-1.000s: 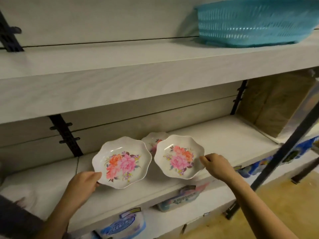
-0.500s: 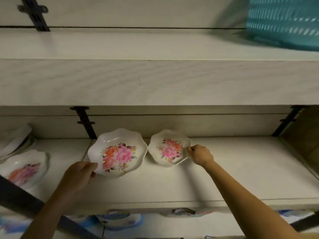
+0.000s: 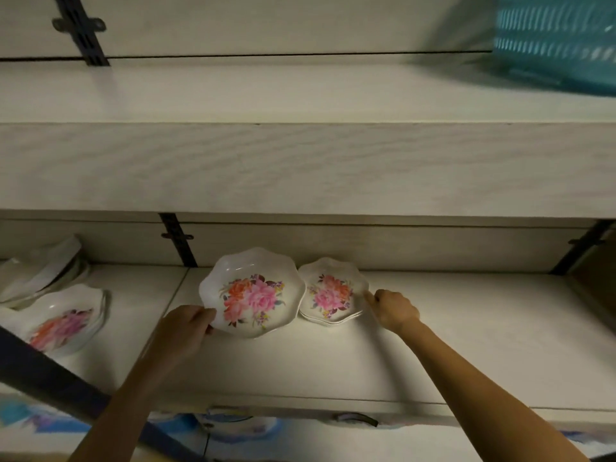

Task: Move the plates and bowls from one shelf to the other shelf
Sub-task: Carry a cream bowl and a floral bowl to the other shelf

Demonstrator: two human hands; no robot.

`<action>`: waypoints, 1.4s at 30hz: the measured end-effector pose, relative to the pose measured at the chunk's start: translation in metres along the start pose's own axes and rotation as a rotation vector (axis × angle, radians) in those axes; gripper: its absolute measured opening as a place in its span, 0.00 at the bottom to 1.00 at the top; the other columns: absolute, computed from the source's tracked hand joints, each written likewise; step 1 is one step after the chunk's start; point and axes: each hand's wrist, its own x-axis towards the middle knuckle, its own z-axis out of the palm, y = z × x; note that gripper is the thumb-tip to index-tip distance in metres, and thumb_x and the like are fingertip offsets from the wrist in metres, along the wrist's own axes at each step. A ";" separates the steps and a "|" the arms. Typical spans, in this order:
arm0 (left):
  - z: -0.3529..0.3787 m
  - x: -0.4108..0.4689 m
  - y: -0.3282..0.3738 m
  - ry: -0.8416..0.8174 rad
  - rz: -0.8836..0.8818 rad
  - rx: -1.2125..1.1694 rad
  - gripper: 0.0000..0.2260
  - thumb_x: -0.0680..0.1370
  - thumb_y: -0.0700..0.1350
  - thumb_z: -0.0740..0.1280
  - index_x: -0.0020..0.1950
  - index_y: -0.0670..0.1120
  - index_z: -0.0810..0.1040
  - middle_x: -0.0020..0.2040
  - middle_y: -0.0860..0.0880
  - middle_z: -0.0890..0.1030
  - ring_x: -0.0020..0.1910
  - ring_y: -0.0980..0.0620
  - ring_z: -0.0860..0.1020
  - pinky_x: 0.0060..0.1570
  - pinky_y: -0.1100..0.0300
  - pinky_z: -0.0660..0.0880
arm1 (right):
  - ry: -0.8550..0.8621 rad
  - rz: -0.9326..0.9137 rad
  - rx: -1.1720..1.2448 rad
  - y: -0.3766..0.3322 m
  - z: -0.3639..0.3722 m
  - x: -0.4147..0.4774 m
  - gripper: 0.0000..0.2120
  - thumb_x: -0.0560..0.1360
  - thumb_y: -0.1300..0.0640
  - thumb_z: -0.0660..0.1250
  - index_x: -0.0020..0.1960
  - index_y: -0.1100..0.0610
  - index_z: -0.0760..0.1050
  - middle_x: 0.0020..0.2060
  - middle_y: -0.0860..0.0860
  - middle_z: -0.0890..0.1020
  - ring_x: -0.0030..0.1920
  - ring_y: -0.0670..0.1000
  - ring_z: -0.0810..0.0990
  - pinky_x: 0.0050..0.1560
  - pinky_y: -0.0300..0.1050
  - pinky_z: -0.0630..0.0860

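My left hand (image 3: 185, 330) grips the near-left rim of a white scalloped plate with pink and orange flowers (image 3: 252, 292), held tilted just above the middle shelf (image 3: 466, 335). To its right a small stack of similar flowered plates (image 3: 332, 292) rests on the shelf. My right hand (image 3: 392, 309) pinches the right rim of the top plate of that stack. Further left on the same shelf lies another flowered plate stack (image 3: 65, 320), with plain white dishes (image 3: 40, 271) behind it.
The upper shelf (image 3: 300, 165) juts out overhead, with a teal plastic basket (image 3: 560, 41) on its right end. Black wall brackets (image 3: 176, 240) stand behind the shelf. A dark diagonal bar (image 3: 50, 378) crosses the lower left. Blue packages sit below.
The view has swung left and closer. My right hand set its plate down onto the stack at the back of the shelf. My left hand still holds its plate, now nearer the stack.
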 end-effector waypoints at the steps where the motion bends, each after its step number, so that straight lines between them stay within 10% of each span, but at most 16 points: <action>1: 0.003 0.003 0.003 -0.010 0.012 0.006 0.14 0.78 0.44 0.61 0.33 0.43 0.75 0.34 0.43 0.77 0.37 0.45 0.74 0.40 0.57 0.68 | 0.015 -0.009 0.019 0.004 -0.001 -0.004 0.23 0.79 0.39 0.45 0.45 0.55 0.69 0.48 0.55 0.78 0.45 0.55 0.74 0.45 0.44 0.69; 16: 0.083 0.089 0.057 -0.209 0.171 0.404 0.19 0.78 0.46 0.59 0.27 0.44 0.65 0.27 0.48 0.69 0.30 0.49 0.70 0.30 0.58 0.60 | 0.155 -0.061 0.095 0.055 -0.018 -0.066 0.19 0.79 0.41 0.51 0.40 0.52 0.70 0.42 0.53 0.80 0.43 0.55 0.78 0.43 0.47 0.73; 28: 0.102 0.097 0.060 -0.215 0.221 0.452 0.18 0.80 0.51 0.53 0.55 0.47 0.80 0.54 0.41 0.82 0.55 0.41 0.78 0.52 0.54 0.72 | 0.152 -0.166 0.013 0.048 -0.023 -0.081 0.15 0.78 0.44 0.55 0.51 0.52 0.74 0.51 0.49 0.81 0.50 0.54 0.78 0.44 0.45 0.71; 42: 0.029 -0.004 0.019 0.024 0.261 0.602 0.12 0.81 0.50 0.53 0.44 0.49 0.72 0.35 0.51 0.73 0.36 0.50 0.75 0.35 0.59 0.67 | 0.079 -0.628 -0.156 -0.019 -0.011 -0.073 0.16 0.79 0.45 0.54 0.61 0.50 0.72 0.58 0.49 0.79 0.55 0.52 0.79 0.50 0.45 0.75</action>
